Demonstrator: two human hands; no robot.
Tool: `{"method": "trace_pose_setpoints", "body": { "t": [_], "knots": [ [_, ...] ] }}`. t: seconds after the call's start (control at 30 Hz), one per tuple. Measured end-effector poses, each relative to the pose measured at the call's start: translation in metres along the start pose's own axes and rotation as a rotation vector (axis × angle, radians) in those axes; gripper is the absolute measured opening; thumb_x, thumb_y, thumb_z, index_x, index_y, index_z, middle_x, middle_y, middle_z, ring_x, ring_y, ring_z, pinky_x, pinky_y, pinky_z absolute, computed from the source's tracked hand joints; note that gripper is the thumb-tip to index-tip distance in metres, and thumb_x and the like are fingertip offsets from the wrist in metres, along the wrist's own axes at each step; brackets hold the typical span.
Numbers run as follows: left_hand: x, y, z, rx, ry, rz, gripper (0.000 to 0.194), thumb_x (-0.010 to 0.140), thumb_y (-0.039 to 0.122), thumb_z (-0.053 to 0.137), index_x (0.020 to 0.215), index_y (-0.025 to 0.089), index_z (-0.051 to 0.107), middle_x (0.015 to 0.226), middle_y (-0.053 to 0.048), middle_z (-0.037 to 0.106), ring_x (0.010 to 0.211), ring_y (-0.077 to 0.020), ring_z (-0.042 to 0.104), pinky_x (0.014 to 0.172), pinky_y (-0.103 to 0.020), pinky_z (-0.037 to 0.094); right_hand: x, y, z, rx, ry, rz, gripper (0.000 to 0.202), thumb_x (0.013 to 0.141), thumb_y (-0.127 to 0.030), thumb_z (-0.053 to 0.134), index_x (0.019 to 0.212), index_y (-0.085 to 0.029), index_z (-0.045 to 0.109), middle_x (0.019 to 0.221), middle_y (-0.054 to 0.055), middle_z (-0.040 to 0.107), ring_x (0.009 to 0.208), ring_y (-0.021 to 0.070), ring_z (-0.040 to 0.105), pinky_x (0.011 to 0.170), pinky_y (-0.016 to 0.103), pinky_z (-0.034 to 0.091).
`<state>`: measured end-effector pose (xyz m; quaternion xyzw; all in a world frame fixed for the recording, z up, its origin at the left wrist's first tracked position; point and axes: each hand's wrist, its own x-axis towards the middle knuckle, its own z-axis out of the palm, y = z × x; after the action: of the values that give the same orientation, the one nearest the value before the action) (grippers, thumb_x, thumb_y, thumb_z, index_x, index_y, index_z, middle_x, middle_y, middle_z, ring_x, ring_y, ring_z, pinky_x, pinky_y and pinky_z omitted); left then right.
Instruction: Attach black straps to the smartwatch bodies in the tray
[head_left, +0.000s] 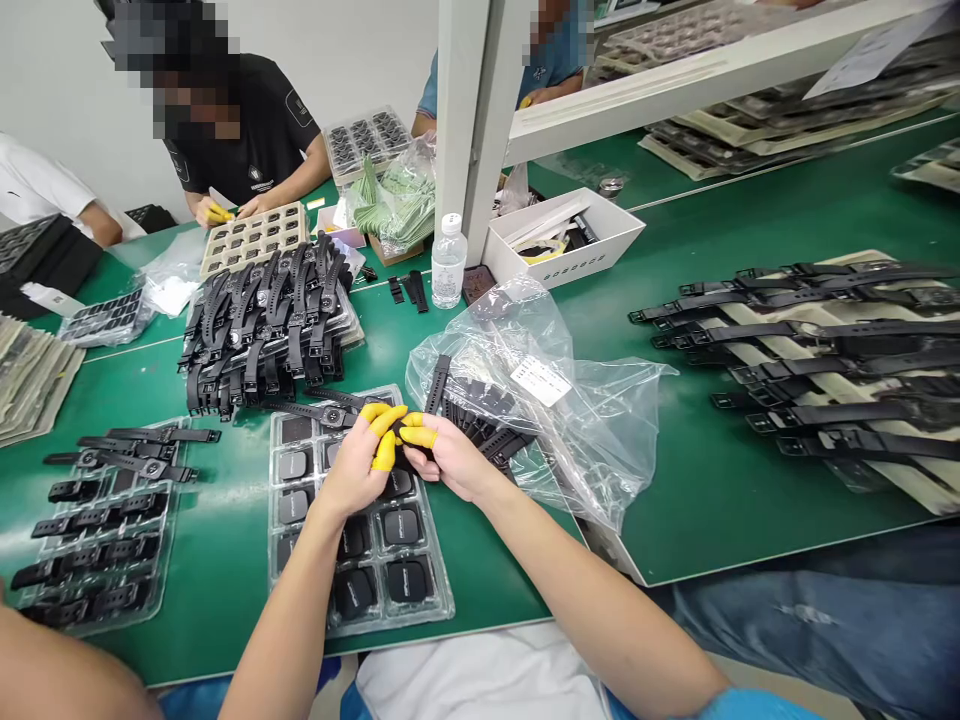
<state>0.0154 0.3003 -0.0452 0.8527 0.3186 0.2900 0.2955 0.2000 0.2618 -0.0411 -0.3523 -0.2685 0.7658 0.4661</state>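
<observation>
Both of my hands meet over the top right part of a clear tray [442, 590] of square black pieces, with yellow covers on several fingertips. My left hand [364, 455] pinches a small dark piece [398, 428] from the left. From the right, my right hand [442, 450] closes on the same piece, which is mostly hidden by the fingers. A black watch [330, 414] with its strap lies across the tray's top edge, by my left hand. Just beyond my right hand, black straps [480, 410] lie in and beside a clear plastic bag [615, 430].
A pile of strapped watches [262, 320] stands behind the tray. Another watch tray [161, 580] lies left, and stacked watches [840, 350] lie right. A bottle [448, 262] and white box [562, 240] stand by the post. A person [255, 130] works across the table.
</observation>
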Motion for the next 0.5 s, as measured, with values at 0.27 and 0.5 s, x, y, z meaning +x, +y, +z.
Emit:
{"method": "trace_pose_setpoints", "body": {
  "t": [0.27,0.5],
  "knots": [
    [-0.0014,-0.0012,-0.0054,0.17,-0.066,0.026,0.043,0.106,0.02,0.041,0.146,0.019,0.057,0.135,-0.016,0.062,0.129,-0.0269,0.06,0.112,-0.044,0.054,0.0017,0.0029,-0.0012,-0.115,0.028,0.031,0.03,0.077,-0.043,0.07,0.092,-0.021,0.057,0.05,-0.012,0.045,0.039,0.0056,0.025,0.038,0.02,0.017],
    [-0.0015,-0.0024,-0.0026,-0.03,-0.008,0.029,0.046,0.106,0.027,0.049,0.152,0.025,0.053,0.14,-0.013,0.064,0.13,-0.0262,0.063,0.113,-0.045,0.052,0.0015,0.0039,-0.0022,-0.212,0.002,-0.078,0.035,0.085,-0.052,0.07,0.094,-0.022,0.056,0.053,-0.011,0.049,0.04,0.0077,0.031,0.041,0.023,0.024]
  ]
}}
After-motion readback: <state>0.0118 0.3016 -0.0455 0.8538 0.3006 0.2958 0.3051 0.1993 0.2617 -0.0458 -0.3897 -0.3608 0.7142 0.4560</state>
